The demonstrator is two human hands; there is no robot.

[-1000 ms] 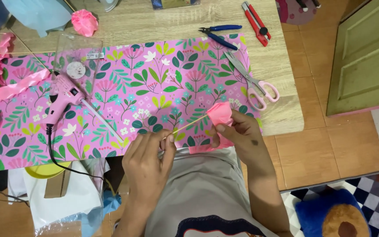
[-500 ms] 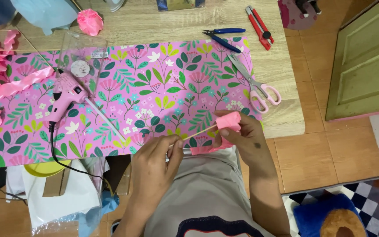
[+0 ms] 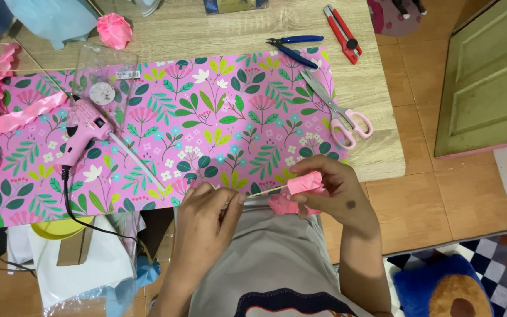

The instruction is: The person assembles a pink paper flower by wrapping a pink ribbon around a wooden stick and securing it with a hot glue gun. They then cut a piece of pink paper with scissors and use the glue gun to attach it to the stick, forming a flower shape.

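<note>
Pinching thin stick [image 3: 265,191] in left hand [image 3: 203,220], right hand [image 3: 333,191] clamped on pink ribbon bud [image 3: 304,182].

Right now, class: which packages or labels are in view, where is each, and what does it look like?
Clear bag: upper left of the floral sheet, glossy, with a small white label strip.
Round label: inside that bag, whitish disc.
Box: top edge of the table, dark, mostly cut off.

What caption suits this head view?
Left hand pinches a thin stick while right hand wraps its pink ribbon rosebud.
</note>
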